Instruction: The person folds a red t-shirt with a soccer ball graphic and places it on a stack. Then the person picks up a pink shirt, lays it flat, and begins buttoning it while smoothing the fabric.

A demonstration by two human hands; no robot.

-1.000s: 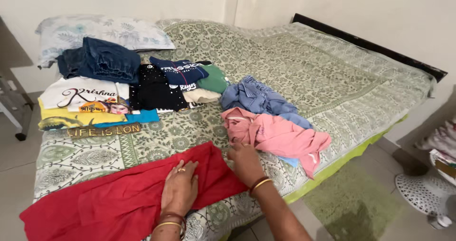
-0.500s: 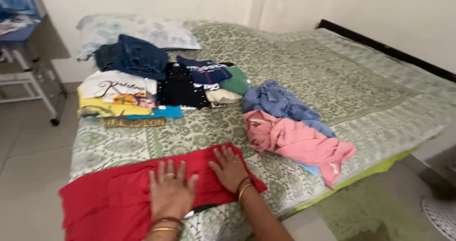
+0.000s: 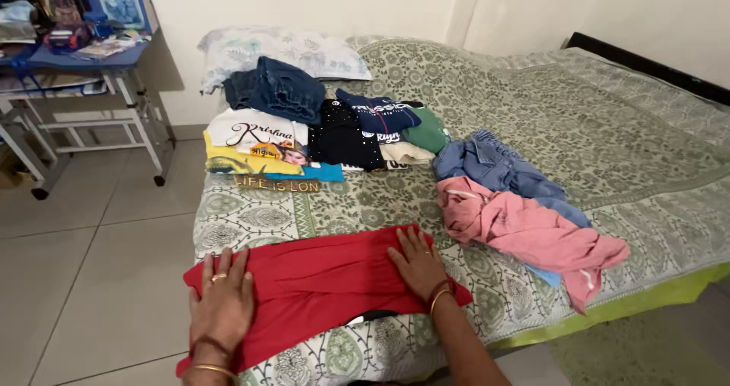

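Two hands (image 3: 222, 304) (image 3: 417, 263) flat on red garment (image 3: 319, 279); pink garment (image 3: 525, 230) beside.

A bed (image 3: 608, 127) with a green patterned bedspread fills the middle and 3 o'clock side of the room. A floral pillow (image 3: 281, 50) lies at its head near 12 o'clock, against a plain cream wall (image 3: 304, 2). A dark bed frame (image 3: 646, 65) shows toward 2 o'clock. At 10 o'clock a cluttered metal-legged bench (image 3: 99, 66) stands on the pale tiled floor (image 3: 91, 264). The light is soft and even.
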